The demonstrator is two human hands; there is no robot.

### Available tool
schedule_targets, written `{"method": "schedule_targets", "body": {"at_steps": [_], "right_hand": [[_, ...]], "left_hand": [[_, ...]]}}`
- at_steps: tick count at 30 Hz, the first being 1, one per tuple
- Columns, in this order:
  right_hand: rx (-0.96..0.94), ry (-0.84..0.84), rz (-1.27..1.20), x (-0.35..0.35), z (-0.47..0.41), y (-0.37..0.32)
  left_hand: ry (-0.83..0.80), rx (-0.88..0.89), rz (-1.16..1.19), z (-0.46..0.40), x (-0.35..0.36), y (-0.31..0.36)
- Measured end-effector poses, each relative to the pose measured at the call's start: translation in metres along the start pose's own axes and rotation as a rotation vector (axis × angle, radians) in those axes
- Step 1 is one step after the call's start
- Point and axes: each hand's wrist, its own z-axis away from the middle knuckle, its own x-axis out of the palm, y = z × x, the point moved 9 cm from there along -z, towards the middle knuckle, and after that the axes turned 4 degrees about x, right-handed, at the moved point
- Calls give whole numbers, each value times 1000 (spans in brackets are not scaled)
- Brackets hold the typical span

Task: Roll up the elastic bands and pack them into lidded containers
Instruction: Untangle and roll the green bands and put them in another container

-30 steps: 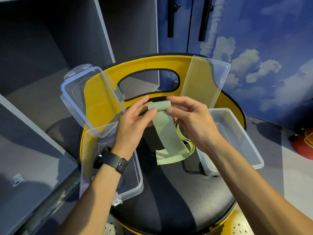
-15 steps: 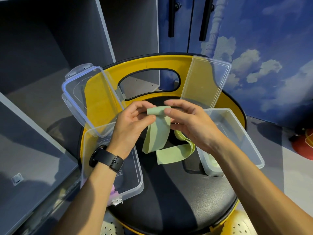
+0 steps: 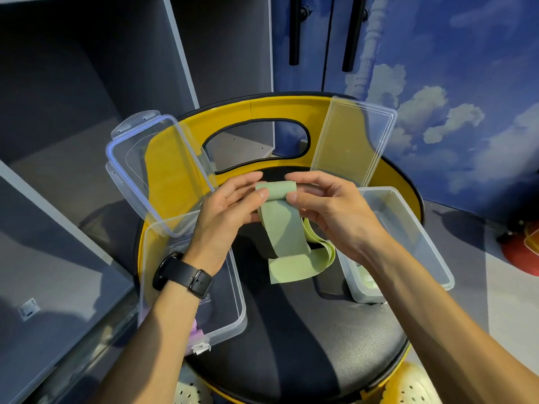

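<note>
While the pale green flat elastic band [image 3: 282,228] trails onto the black round seat [image 3: 306,330], left hand [image 3: 224,220] and right hand [image 3: 329,214] each keep a closed grip on its rolled top end, clear plastic containers [image 3: 420,240] open either side.

The green elastic band [image 3: 284,228] looks like smooth, matt rubbery sheet, limp where it folds. Both containers, the left one [image 3: 233,301] and the right one [image 3: 420,237], are clear glossy plastic, as are their lids [image 3: 137,158] [image 3: 354,135]. The stool seat [image 3: 306,330] is black padded leatherette with a soft sheen, its backrest [image 3: 262,112] smooth yellow. The watch strap [image 3: 186,275] is matt black rubber.
</note>
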Motion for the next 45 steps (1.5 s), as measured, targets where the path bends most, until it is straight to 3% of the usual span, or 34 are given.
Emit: {"method": "schedule_targets", "body": {"at_steps": [8, 17, 24, 29, 38, 45], "right_hand": [[-49, -28, 14, 3, 0, -1], [124, -66, 15, 5, 1, 13], [85, -22, 39, -1, -2, 12], [56, 12, -7, -3, -3, 9], [-21, -28, -3, 4, -1, 6], [126, -80, -78, 8, 0, 15]], "left_hand": [[10, -34, -66, 0, -2, -3], [-4, 18, -51, 0, -1, 1], [-11, 47, -65, 0, 3, 0], [-19, -28, -25, -1, 4, -7], [21, -71, -46, 1, 0, -10], [-10, -68, 18, 1, 0, -10]]}}
